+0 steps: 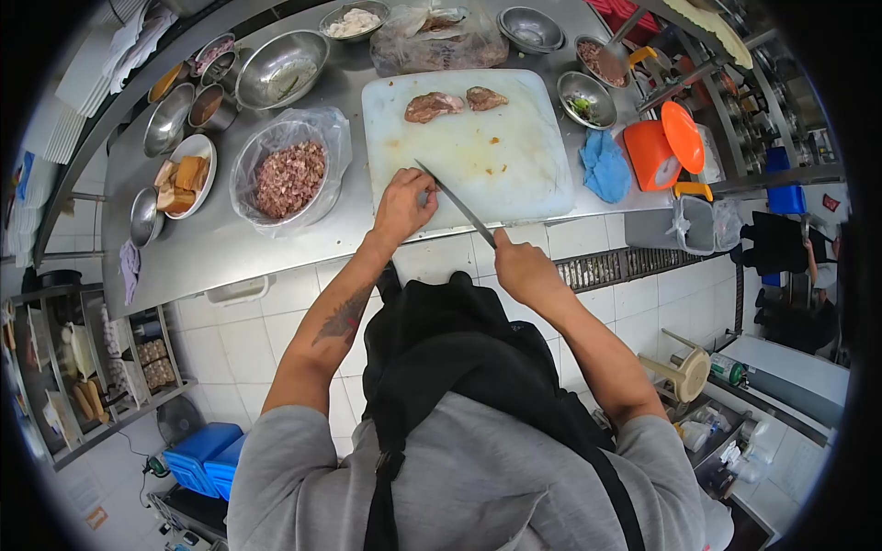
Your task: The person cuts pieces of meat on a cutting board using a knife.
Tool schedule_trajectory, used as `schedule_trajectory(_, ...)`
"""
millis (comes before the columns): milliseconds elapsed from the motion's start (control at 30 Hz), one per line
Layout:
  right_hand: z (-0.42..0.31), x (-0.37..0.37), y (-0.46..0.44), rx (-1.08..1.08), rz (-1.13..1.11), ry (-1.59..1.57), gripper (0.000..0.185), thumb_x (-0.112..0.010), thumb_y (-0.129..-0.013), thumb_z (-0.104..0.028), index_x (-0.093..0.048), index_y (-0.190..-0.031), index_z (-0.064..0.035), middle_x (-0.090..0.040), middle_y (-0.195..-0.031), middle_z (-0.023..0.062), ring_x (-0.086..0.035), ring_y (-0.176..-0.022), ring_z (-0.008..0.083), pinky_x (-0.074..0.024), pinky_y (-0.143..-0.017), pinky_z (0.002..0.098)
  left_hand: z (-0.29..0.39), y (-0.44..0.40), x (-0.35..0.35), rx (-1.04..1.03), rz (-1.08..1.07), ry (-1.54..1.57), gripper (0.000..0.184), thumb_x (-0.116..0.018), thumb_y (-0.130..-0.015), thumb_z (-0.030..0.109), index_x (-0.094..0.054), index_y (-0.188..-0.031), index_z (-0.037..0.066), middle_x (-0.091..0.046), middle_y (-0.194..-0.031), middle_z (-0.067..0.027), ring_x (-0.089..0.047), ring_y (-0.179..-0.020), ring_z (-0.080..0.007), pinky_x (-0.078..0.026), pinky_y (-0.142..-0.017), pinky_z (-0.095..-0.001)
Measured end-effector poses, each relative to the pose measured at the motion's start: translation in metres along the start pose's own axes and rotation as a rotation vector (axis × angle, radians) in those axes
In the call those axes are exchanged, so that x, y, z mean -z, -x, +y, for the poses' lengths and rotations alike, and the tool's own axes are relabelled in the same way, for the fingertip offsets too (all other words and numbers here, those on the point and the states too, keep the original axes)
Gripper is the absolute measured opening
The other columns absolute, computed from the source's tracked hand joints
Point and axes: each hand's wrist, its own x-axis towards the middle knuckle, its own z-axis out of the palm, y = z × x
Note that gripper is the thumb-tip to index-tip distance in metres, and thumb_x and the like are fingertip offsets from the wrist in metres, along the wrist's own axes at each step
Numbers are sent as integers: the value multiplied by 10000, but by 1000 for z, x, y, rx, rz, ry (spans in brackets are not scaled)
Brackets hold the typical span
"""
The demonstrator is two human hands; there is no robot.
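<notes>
Stainless-steel surface spans the upper half of frame, w/ a white cutting board at upper ctr. Two browned chunks of meat lie near the board's far edge, side by side w/ a small gap btwn them; neither hand is touching them. A few small scraps dot the board nearer its middle.

I see the R hand wrapped round the handle of a knife, blade angled up-left across the board's near edge, tip by the L hand. That L hand is half curled at the near-left part of the board; something small & greyish shows at its fingers, but I can't tell what it is or whether it's gripped.

Approx. step, my read: cutting work w/ the blade off the meat, so prob. a pause btwn cuts or a bit of blade care. Can't say which. Next move, if it's cutting, calls for the L hand to reach up-frame & steady one chunk, fingertips tucked, w/ the R hand bringing the edge over it.

FYI, upper left: chopped meat in a plastic-lined bowl. Upper right: blue cloth just beside the board, orange scale past it.
</notes>
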Motion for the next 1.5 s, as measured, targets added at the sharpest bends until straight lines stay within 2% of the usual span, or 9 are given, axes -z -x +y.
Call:
schedule_trajectory(633,15,-28,-27,18,-11,-143,369,-444,-1008,-137,-480,-1338,22,-699,-987,365,-681,-925,559,-517,-886,642,-7,2,5,-10,-46,-57,87,-732,-780,2,-702,-858,28,-683,-946,-121,-646,-962,-331,-552,-869,-411)
schedule_trajectory(700,30,-11,-24,18,-58,-126,408,-462,-1047,-208,-490,-1401,-7,-725,-955,297,-729,-790,445,-581,-756,567,-6,2,7,139,-15,25,122,-757,-796,45,-722,-910,19,-689,-971,-134,-656,-985,-330,-554,-889,-405)
schedule_trajectory(833,75,12,-2,-181,-175,-776,479,-527,-1074,-300,-494,-1499,-83,-589,-756,48,-518,-525,102,-483,-468,273,3,1,19,349,-14,34,238,-778,-815,89,-761,-1044,26,-697,-1011,-151,-675,-978,-338,-564,-894,-410)
schedule_trajectory(1000,81,-57,-34,-192,-226,-961,451,-530,-1094,-264,-465,-1516,-122,-535,-726,30,-491,-484,115,-450,-435,297,10,3,-8,172,24,-71,337,-795,-865,93,-778,-1201,71,-708,-1106,-155,-716,-892,-280,-597,-819,-368)
schedule_trajectory(1133,20,-61,-46,-43,-314,-1034,449,-516,-1095,-277,-471,-1477,-45,-550,-729,53,-507,-482,118,-464,-435,319,18,5,-11,326,101,-10,184,-736,-906,31,-816,-1067,70,-728,-1107,-127,-713,-987,-319,-584,-892,-393)
schedule_trajectory(1233,-33,-25,-48,29,-199,-813,410,-519,-1084,-289,-509,-1364,11,-667,-802,168,-656,-576,274,-553,-555,419,12,4,53,151,292,-135,186,-732,-914,36,-818,-1071,85,-751,-1092,-112,-726,-1009,-280,-581,-890,-368)
schedule_trajectory(1300,-75,-11,-61,422,139,-521,367,-520,-1068,-286,-546,-1255,29,-722,-955,290,-719,-820,466,-579,-776,528,21,-7,118,131,466,-199,176,-729,-922,53,-818,-1069,90,-759,-1075,-119,-729,-998,-272,-575,-874,-358)
schedule_trajectory(1367,-116,22,-74,458,61,-474,355,-518,-1062,-281,-561,-1230,29,-715,-1002,312,-691,-916,505,-550,-854,555,9,-2,165,136,605,-210,172,-729,-924,65,-818,-1069,91,-763,-1067,-127,-731,-981,-274,-572,-863,-356)
schedule_trajectory(1500,-145,38,-123,429,116,-177,296,-488,-1056,-247,-594,-1176,3,-722,-1028,314,-708,-958,491,-535,-881,590,-72,30,237,476,183,-393,177,-689,-942,53,-803,-1075,29,-781,-927,-167,-747,-794,-275,-576,-795,-338)
